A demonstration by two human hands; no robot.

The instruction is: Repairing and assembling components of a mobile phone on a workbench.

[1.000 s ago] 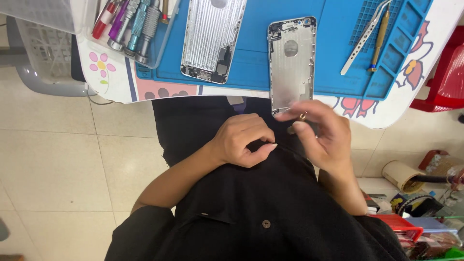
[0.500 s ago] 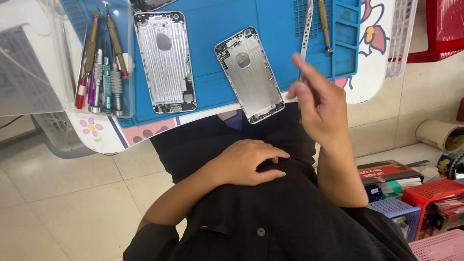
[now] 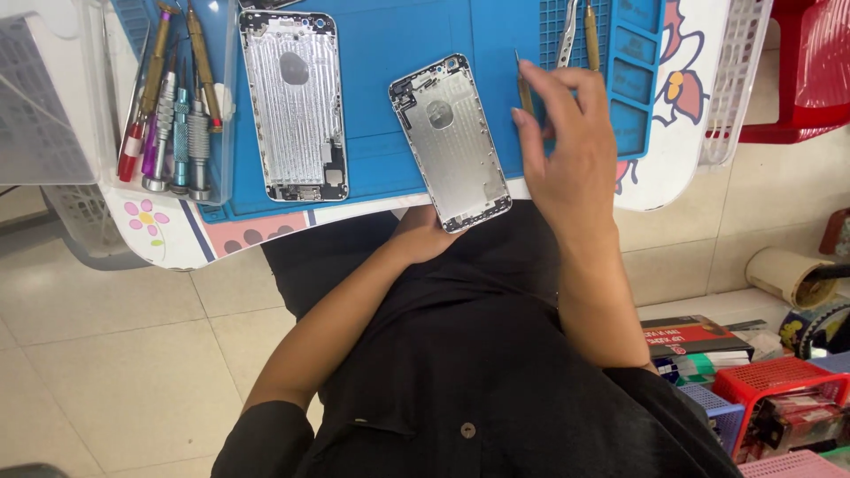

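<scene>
A silver phone back housing [image 3: 452, 142] lies tilted on the blue work mat [image 3: 381, 53], its lower corner hanging over the table's front edge. My left hand [image 3: 423, 237] reaches up from my lap to that lower end; its fingers are hidden beneath the housing and table edge. My right hand [image 3: 567, 150] hovers just right of the housing, pinching a thin pointed tool [image 3: 523, 87] with its tip up. A second silver housing [image 3: 295, 102] lies flat further left on the mat.
A clear tray of several screwdrivers [image 3: 168, 115] sits at the mat's left. Tweezers [image 3: 567, 35] and a yellow-handled tool [image 3: 591, 35] lie behind my right hand. White baskets [image 3: 735, 71] flank the table. A red stool [image 3: 815, 71], boxes and red baskets [image 3: 761, 381] stand on the floor, right.
My left hand has risen from my lap to the lower end of the tilted housing. My right hand, with the thin tool, has moved up over the mat beside the housing.
</scene>
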